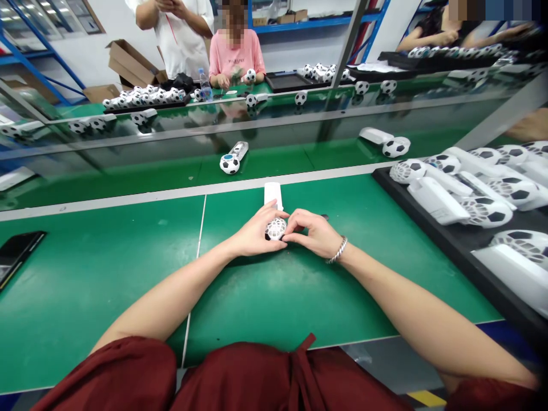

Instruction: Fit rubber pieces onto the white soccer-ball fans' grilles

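A white lattice football shell [275,229] — black-patched (partly hidden).

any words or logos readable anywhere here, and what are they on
Nothing can be read for certain.
Pink T-shirt, across the bench: a line of chest print, too blurred to read.
Water bottle: label too small and blurred to read.
Ball-shaped fan cage between the hands: no lettering shows.

Site: assembly workshop | Evidence: green workbench [107,285], tray [428,245] of handheld fans [436,200], blue shelving [40,57]
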`<control>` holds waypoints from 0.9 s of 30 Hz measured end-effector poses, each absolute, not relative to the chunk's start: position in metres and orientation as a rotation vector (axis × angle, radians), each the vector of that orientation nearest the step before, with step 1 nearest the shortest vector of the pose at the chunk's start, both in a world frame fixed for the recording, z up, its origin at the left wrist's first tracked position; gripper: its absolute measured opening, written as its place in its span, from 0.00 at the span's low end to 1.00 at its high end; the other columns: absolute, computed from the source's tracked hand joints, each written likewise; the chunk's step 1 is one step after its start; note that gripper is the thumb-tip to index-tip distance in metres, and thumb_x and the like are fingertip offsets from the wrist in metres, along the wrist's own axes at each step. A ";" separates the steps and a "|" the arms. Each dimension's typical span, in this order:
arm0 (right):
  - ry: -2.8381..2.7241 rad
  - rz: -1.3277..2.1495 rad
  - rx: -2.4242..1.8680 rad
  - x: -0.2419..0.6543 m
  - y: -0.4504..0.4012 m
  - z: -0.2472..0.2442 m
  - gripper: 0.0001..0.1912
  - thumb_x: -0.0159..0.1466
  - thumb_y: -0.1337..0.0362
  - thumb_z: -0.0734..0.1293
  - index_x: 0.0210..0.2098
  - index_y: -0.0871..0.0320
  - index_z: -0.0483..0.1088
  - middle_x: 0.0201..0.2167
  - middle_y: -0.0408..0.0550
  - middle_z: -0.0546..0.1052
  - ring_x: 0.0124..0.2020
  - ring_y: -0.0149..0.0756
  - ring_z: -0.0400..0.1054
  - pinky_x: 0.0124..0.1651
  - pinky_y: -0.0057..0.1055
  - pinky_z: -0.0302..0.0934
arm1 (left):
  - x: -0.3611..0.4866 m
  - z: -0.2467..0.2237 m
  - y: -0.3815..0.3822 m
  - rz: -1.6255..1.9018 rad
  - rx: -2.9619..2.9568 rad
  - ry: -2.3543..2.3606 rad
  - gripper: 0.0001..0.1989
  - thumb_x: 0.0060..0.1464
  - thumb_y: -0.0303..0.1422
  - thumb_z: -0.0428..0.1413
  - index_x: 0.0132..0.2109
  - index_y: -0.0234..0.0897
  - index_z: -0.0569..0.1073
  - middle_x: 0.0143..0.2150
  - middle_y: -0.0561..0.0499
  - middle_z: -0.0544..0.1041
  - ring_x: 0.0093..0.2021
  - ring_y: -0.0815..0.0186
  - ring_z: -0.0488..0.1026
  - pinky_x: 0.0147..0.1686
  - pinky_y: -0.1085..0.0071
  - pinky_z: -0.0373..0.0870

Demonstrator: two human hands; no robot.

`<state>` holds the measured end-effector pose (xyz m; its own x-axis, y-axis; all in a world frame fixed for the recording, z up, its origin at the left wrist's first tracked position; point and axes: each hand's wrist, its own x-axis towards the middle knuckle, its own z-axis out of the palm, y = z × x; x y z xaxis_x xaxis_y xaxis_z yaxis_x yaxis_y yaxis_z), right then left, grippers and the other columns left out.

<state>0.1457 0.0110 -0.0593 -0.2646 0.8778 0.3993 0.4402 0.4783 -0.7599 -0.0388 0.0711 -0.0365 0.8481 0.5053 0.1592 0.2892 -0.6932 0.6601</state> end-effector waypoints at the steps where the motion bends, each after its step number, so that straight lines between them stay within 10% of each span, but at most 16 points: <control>1: -1.873 0.664 -1.115 0.146 0.011 -0.060 0.06 0.56 0.63 0.69 0.26 0.58 0.69 0.26 0.43 0.68 0.30 0.31 0.62 0.34 0.30 0.59 | -0.038 -0.037 0.071 0.436 2.375 0.579 0.26 0.44 0.33 0.60 0.52 0.39 0.64 0.57 0.47 0.65 0.66 0.57 0.42 0.62 0.57 0.48; 15: -1.762 0.673 -1.621 0.168 0.022 -0.054 0.08 0.52 0.61 0.70 0.26 0.58 0.67 0.27 0.42 0.69 0.26 0.29 0.61 0.32 0.29 0.59 | -0.035 -0.039 0.064 0.463 2.396 0.662 0.25 0.43 0.28 0.57 0.51 0.38 0.63 0.58 0.44 0.61 0.65 0.55 0.43 0.62 0.54 0.47; 21: -1.699 0.479 -2.202 0.220 0.027 -0.055 0.08 0.52 0.63 0.69 0.31 0.57 0.70 0.30 0.45 0.74 0.31 0.34 0.67 0.34 0.31 0.60 | -0.032 -0.046 0.059 0.543 2.294 1.017 0.32 0.31 0.44 0.66 0.46 0.42 0.68 0.55 0.45 0.53 0.59 0.49 0.50 0.58 0.49 0.53; 27: -1.740 0.625 -2.164 0.218 0.024 -0.048 0.04 0.52 0.68 0.68 0.24 0.56 0.67 0.25 0.41 0.74 0.29 0.32 0.68 0.34 0.29 0.61 | -0.036 -0.041 0.063 0.523 2.247 0.968 0.26 0.35 0.32 0.64 0.45 0.42 0.68 0.52 0.47 0.53 0.58 0.52 0.53 0.58 0.52 0.54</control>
